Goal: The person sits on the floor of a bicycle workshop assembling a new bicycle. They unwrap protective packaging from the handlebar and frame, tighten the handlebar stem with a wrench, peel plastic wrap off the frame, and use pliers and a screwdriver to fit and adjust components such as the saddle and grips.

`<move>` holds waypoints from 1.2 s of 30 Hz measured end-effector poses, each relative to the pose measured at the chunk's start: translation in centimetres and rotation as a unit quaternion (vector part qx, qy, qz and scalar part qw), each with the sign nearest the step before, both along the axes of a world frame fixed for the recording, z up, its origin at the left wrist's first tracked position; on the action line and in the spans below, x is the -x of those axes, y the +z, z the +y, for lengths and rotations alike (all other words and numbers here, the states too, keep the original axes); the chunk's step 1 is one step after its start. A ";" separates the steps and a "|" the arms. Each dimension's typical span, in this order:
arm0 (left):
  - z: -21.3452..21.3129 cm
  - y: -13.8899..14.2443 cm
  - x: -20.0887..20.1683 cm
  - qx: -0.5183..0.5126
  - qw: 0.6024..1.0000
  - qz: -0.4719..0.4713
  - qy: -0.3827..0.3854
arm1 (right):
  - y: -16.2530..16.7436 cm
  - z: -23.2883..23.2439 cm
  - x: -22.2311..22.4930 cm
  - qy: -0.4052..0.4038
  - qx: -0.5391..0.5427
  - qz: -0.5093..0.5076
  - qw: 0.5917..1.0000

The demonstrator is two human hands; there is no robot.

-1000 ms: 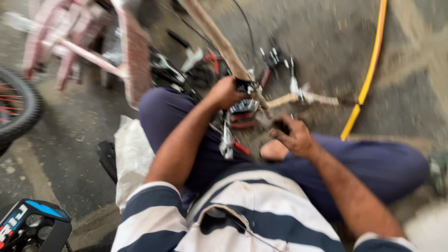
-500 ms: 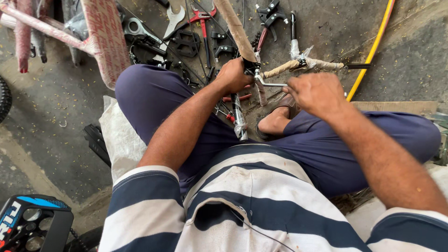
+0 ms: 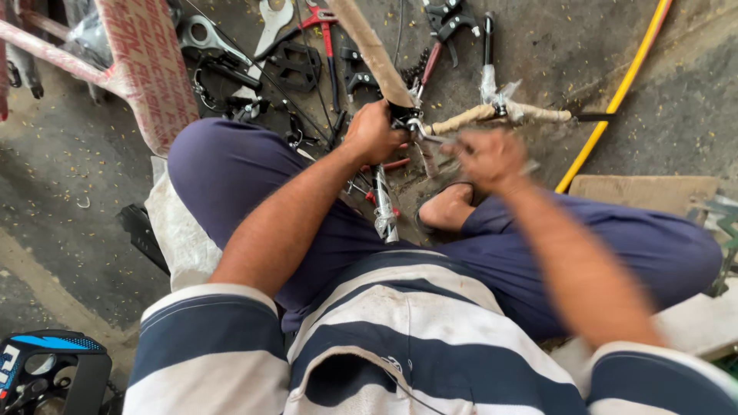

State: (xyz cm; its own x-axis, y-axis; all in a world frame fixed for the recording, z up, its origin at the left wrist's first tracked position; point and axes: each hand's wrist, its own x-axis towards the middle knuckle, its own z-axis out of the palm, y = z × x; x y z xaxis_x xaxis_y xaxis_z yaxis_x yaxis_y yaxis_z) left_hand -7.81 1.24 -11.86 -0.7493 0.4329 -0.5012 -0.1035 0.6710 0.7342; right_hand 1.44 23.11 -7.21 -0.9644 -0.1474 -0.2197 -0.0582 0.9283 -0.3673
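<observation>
Left hand (image 3: pixel 374 132) was clamped around paper-wrapped handlebar (image 3: pixel 469 117) at its clamp. Right hand (image 3: pixel 490 157) hovered beside it, blurred; grip could not be told.

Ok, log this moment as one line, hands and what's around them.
left hand: gripping wrapped bar joint | right hand: blurred, by wrapped handlebar | floor: pliers, wrench, yellow hose

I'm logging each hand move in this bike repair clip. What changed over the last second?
The right hand lifted off the lap and moved up to the paper-wrapped handlebar; it is blurred, so its grip is unclear. The left hand stayed clamped at the stem. The tools on the floor kept their places.
</observation>
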 end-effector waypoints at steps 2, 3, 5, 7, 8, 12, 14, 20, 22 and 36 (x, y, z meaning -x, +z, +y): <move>-0.3 -0.6 0.8 0.030 0.999 0.008 0.019 | -3.3 -1.8 -0.8 -0.104 0.170 0.019 0.980; -0.2 -0.8 0.7 0.054 0.998 -0.006 0.032 | -4.4 -2.3 -1.3 -0.152 0.185 -0.049 0.970; -0.2 -0.6 0.6 0.059 0.998 -0.012 0.027 | -5.4 -1.3 -1.6 -0.096 0.264 -0.054 0.958; 0.2 -0.1 0.4 0.019 1.000 0.021 0.007 | -5.2 0.8 -1.0 -0.033 0.264 -0.037 0.963; 0.3 0.3 0.2 0.027 1.000 0.007 0.006 | -4.7 1.8 -0.9 0.002 0.231 -0.036 0.972; 1.0 1.4 -0.5 0.036 0.999 -0.009 0.003 | -2.9 3.1 -0.7 0.078 0.122 -0.076 0.987; 1.1 1.6 -0.8 0.038 0.999 -0.006 0.005 | -2.2 2.7 -0.7 0.056 0.233 -0.126 0.963; 1.7 1.4 0.1 0.045 0.998 -0.028 0.024 | 1.9 2.7 0.5 0.144 0.084 -0.018 0.986; 2.2 1.2 0.2 0.045 0.999 -0.008 0.011 | 4.4 3.3 1.8 0.178 -0.031 0.013 0.983; 5.0 2.2 1.5 0.048 0.999 0.004 -0.002 | 10.7 -0.4 11.3 0.430 -0.396 0.122 0.802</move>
State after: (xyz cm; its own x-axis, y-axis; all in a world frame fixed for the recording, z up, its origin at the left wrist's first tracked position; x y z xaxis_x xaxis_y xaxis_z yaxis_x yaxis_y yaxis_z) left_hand -9.34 6.28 -9.66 -0.7518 0.3864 -0.5344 -0.0942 0.7391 0.6669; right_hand -9.89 22.71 3.49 -0.6101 -0.6883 -0.3924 -0.7820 0.4433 0.4382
